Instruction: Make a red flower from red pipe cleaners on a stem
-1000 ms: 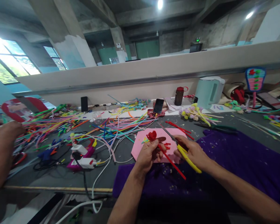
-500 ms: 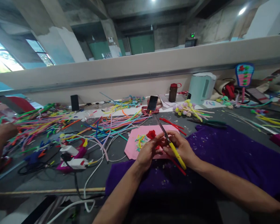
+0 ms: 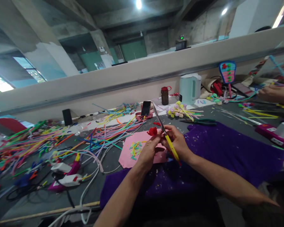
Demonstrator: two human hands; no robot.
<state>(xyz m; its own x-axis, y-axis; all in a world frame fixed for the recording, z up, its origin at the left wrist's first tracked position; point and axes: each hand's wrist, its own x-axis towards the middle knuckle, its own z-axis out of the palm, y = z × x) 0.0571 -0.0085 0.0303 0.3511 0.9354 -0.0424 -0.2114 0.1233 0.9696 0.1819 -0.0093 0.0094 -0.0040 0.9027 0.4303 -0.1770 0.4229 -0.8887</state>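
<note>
Nearest me lies the purple cloth (image 3: 115, 183). My left hand (image 3: 147, 155) and right hand (image 3: 178, 145), apart a second ago, now meet: the left pinches the red fuzzy flower (image 3: 152, 131) just below its head, over the pink sheet (image 3: 124, 155), while the right grips the yellow-handled scissors (image 3: 170, 146), blade pointing away. Whether my right fingers also hold the stem, I can't tell. I judge both hands are busy at the flower's base. Left of them, yellow and green snippets (image 3: 135, 149) show; farther right, a co-worker's hand (image 3: 271, 94) has come fully into view.
</note>
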